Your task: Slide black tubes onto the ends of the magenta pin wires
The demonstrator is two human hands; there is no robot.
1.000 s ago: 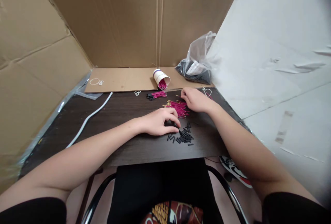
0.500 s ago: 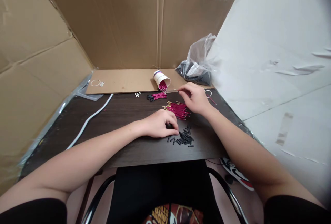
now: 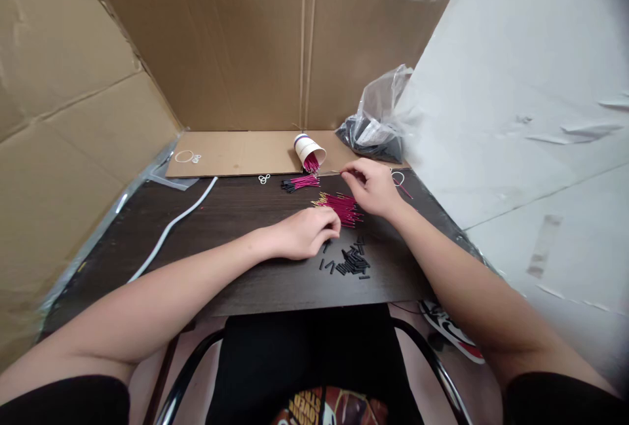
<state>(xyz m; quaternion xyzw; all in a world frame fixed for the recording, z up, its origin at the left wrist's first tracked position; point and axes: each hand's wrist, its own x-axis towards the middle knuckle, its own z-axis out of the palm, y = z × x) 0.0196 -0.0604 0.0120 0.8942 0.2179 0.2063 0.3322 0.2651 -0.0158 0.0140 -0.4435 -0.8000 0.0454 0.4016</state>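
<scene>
My left hand (image 3: 310,232) is closed in a pinch just above the pile of short black sleeves (image 3: 354,261). Whatever its fingertips hold, if anything, is too small to make out. Between thumb and forefinger, my right hand (image 3: 372,187) pinches a thin wire, with only its fine tip showing to the left of the fingers. Between the two hands lies a bunch of magenta wires (image 3: 346,209) with gold-coloured ends at the left. Farther back rests a smaller group of magenta wires with black sleeves (image 3: 301,183) on their left ends.
A paper cup (image 3: 308,150) lies on its side, magenta wires inside, on a cardboard strip (image 3: 230,153). Behind my right hand sits a clear bag of black pieces (image 3: 376,133). White rubber bands (image 3: 264,179) and a pale tube (image 3: 171,225) are at the left. Cardboard walls enclose the table.
My left hand has risen slightly away from the black sleeves, its fingers drawn closer together. My right hand stays nearly in place, still pinching the wire. The view has shifted a little.
</scene>
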